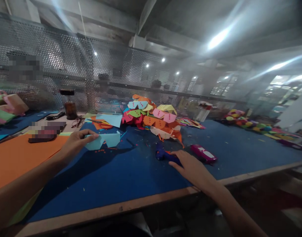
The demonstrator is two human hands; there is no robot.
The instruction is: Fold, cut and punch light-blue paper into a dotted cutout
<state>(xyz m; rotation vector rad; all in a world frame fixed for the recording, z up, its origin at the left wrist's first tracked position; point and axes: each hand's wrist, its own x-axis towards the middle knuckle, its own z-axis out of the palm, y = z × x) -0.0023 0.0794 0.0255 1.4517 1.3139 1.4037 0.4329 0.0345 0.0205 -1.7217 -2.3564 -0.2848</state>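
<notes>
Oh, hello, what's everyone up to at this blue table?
A person is working with bare hands over the blue table. The left hand holds up a light blue paper cut-out, while the right hand grips the handle of a dark blue tool. Beyond them sits a heap of colourful paper cut-outs, several marked with red dots. A shiny magenta object lies beside the right hand.

No lettering, label or number can be read.
</notes>
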